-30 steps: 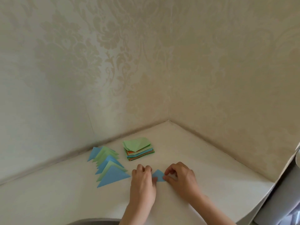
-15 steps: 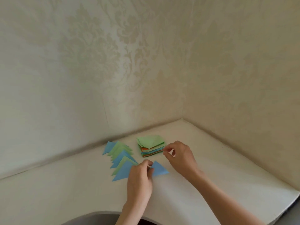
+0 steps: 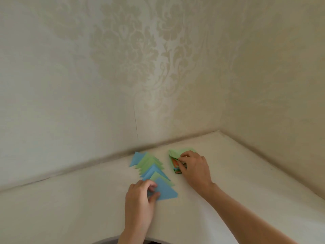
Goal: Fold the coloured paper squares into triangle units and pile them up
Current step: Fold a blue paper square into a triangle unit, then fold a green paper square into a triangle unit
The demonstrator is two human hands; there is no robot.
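While the white table [image 3: 246,199] bears everything, the right hand [image 3: 194,169] curls its fingers into the stack of paper squares [image 3: 175,162]; beside it, the left hand [image 3: 140,199] pinches the nearest blue triangle [image 3: 166,191], fronting the overlapped triangle row [image 3: 149,166].

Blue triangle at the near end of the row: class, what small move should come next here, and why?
Probably let go: the left hand holds the blue triangle already overlapping the row of folded triangles, while the right hand is at the paper stack.
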